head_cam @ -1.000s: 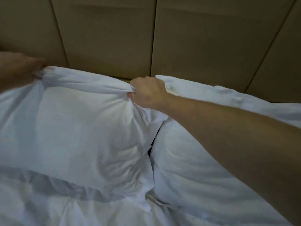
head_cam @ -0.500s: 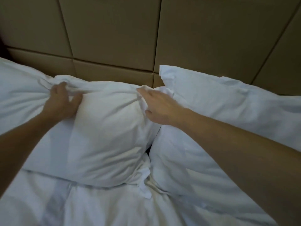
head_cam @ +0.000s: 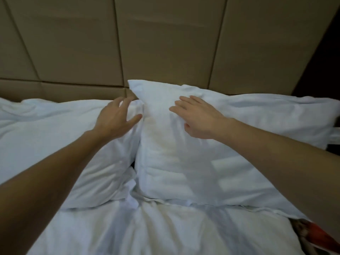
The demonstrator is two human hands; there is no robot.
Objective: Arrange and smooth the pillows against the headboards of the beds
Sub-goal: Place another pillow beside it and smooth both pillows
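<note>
I am resting my right hand flat, fingers straight, on the upper face of the right pillow. I am holding my left hand open, fingers spread, at the upper inner corner of the left pillow; I cannot tell whether it is touching. The hands are staying apart, gripping nothing. Both pillows are leaning side by side, touching, against the headboard, their lower edges lying on the duvet.

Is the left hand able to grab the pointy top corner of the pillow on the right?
Probably yes. The left hand is open right beside that pillow, its fingers just below the corner, and nothing lies between them.
</note>
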